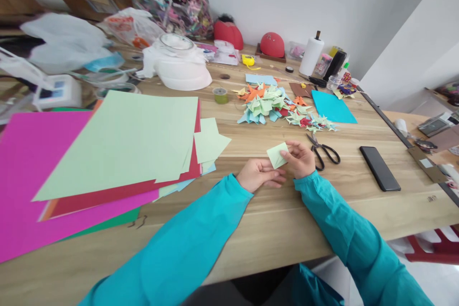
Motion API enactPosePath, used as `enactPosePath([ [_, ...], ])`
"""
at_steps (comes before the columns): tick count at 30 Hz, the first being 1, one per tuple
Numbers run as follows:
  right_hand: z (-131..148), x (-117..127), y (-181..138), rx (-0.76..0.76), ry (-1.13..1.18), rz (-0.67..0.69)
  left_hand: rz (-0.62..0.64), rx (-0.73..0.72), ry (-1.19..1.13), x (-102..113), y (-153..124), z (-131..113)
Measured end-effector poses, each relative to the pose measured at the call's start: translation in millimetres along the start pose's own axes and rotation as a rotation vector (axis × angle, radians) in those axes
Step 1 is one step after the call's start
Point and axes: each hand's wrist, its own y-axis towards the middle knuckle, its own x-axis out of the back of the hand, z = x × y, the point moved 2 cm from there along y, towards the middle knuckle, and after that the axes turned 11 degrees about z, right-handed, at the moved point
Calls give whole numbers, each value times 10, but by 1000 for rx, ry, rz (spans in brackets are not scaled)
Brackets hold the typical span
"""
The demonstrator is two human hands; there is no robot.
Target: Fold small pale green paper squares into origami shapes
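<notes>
Stretching beneath our teal sleeves point(193, 234), the wooden table point(272, 229) bears a stack of large sheets point(125, 143) at left and, beyond our hands, a heap of folded paper point(265, 105). With our right hand point(301, 158) we pinch the small green paper point(275, 154) at its right edge, thumb on top. Our left hand point(260, 174) curves just below it, fingers slightly apart; we cannot tell whether they grip. The paper's underside is hidden, our left fingertips blur, and its crease shows only faintly.
</notes>
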Motion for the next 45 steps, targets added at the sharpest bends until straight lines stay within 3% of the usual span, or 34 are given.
enactPosePath([
  [9, -25, -50, -44, -13, 14, 126, -7, 18, 37, -11, 14, 8],
  [18, -33, -45, -35, -80, 15, 96, 0, 20, 50, -19, 18, 7],
  [23, -26, -79, -67, -149, -4, 158, -21, 3, 50, 3, 21, 7],
  [37, -20, -75, -56, -132, 40, 188, -48, -39, 48, -24, -1, -16],
  [45, -64, -92, -68, -157, -77, 212, -80, -47, 93, -1, -24, -43],
])
